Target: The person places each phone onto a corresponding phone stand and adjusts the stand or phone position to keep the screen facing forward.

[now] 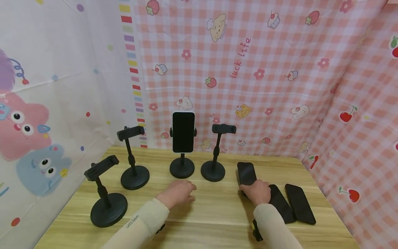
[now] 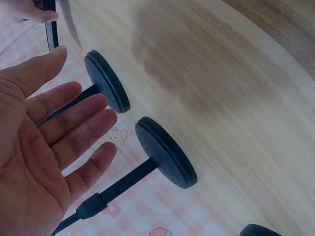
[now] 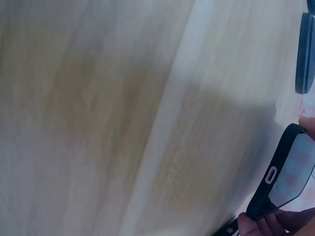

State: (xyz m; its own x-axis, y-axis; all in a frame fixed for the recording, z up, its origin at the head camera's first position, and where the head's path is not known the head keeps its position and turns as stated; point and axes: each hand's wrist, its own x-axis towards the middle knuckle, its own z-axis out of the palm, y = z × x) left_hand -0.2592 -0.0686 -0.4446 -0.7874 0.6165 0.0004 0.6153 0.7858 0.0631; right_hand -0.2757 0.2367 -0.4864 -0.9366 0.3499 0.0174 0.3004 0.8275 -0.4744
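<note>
In the head view my right hand grips a black smartphone by its near end, right of the stands. The right wrist view has this phone's dark edge tilted off the table, with fingers and thumb pinching it at its ends. My left hand hovers over the table, holding nothing; the left wrist view shows its palm with fingers loosely extended. Just beyond it, a phone with a white rim sits upright in the clamp of a black phone stand.
Another stand with a bare clamp is right of the phone-bearing one. Two more stands, a farther one and a nearer one, occupy the left side. Two black phones, one by my wrist and another, lie on the right.
</note>
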